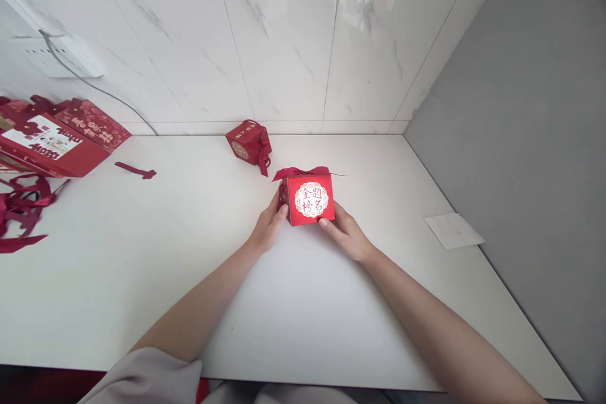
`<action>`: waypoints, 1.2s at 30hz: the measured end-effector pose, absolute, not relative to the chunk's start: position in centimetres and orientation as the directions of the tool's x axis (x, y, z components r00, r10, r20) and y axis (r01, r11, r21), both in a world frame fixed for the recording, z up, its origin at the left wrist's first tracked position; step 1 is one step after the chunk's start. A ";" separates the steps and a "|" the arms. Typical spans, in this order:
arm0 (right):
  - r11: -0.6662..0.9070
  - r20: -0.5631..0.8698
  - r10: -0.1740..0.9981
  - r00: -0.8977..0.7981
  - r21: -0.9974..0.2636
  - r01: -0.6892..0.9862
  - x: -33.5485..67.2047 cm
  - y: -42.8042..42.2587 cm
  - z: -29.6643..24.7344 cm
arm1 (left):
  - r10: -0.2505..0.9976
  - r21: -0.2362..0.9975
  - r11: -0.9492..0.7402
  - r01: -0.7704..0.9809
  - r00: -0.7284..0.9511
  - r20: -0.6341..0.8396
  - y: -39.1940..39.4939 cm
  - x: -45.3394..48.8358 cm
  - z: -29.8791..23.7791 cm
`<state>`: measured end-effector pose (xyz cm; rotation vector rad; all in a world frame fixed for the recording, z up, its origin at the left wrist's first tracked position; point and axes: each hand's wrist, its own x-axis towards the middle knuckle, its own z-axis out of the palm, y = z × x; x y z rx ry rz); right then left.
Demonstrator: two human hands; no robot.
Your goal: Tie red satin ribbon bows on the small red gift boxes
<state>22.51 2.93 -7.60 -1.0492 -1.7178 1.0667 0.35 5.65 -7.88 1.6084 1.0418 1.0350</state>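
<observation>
Where the red gift box (pixel 310 200) sits, head view: on the white table (pixel 303 303), near its middle, bow on top.
Left hand (pixel 269 227): fingers clasping the box's left side.
Right hand (pixel 345 233): gripping its lower right edge.
Behind: second red box (pixel 249 142), apart, by the wall.

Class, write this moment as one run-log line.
left hand: holding red gift box, left side | right hand: holding its right side | box: on white table, ribbon on top | behind: second red box
</observation>
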 end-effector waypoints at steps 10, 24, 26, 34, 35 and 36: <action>0.321 0.238 0.919 -0.315 -0.915 0.245 22.5 3.1 -8.1 | 0.915 0.961 -0.263 0.087 0.340 0.220 5.5 0.6 -7.7; 0.300 0.230 0.889 -0.395 -0.946 0.125 23.1 3.1 -8.0 | 0.957 0.944 -0.223 0.243 0.240 0.165 5.4 0.3 -7.7; 0.313 0.240 0.890 -0.387 -0.940 0.138 23.1 3.1 -8.3 | 0.962 0.945 -0.211 0.252 0.227 0.154 5.4 0.3 -7.6; 0.466 0.436 0.885 -0.166 -0.843 0.270 22.9 3.2 -9.0 | 0.975 0.950 -0.220 0.221 0.054 0.214 5.7 0.8 -8.4; 0.482 0.468 0.875 -0.123 -0.823 0.300 22.7 3.2 -9.1 | 0.975 0.949 -0.215 0.230 -0.004 0.222 5.8 0.8 -8.5; 0.493 0.489 0.867 -0.098 -0.809 0.320 22.6 3.1 -9.2 | 0.974 0.949 -0.211 0.235 -0.030 0.224 5.8 0.9 -8.6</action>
